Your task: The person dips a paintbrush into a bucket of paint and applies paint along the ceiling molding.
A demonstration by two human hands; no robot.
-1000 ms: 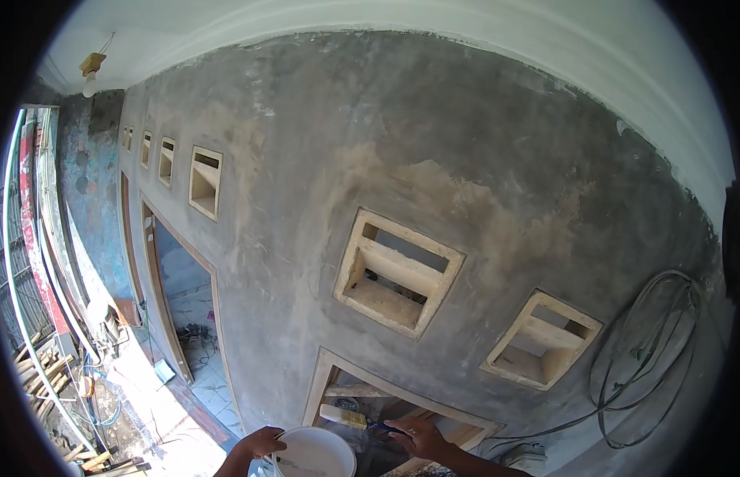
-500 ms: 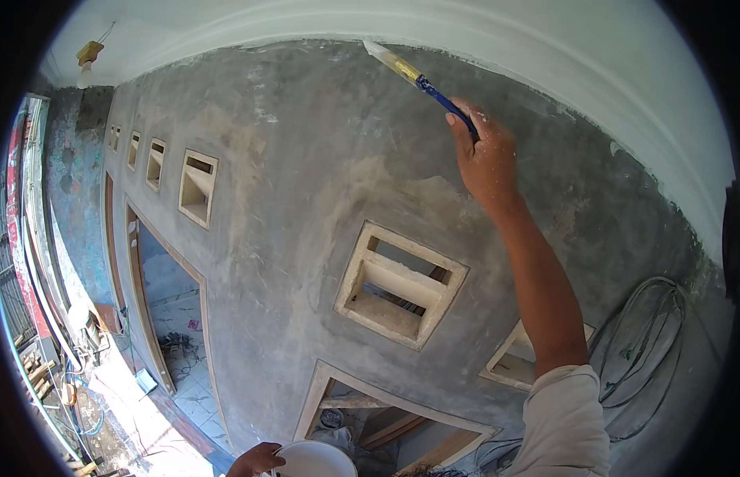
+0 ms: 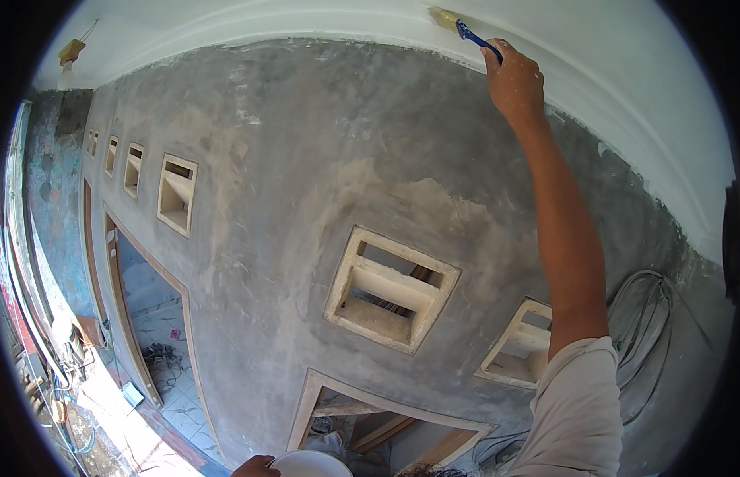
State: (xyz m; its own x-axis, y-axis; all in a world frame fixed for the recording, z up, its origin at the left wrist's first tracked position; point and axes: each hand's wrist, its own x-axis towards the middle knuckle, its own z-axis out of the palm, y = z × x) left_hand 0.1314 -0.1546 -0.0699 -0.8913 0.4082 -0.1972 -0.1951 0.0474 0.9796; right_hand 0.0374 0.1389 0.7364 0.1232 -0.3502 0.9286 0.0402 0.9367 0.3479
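two hands (image 3: 516,83) (image 3: 255,467) hold paintbrush (image 3: 470,34) and white bucket (image 3: 314,465)

The brush (image 3: 468,32) is well above the middle vent (image 3: 394,285), up at the ceiling (image 3: 640,63). From where I stand, a door frame (image 3: 133,318) lies left of that vent, a cable coil (image 3: 653,277) to its right, the bucket (image 3: 312,464) below.

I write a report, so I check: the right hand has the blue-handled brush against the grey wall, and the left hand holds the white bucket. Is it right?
Not quite: the head view shows the blue-handled brush in the right hand up at the white ceiling moulding, not against the grey wall. The left hand does hold the white bucket.
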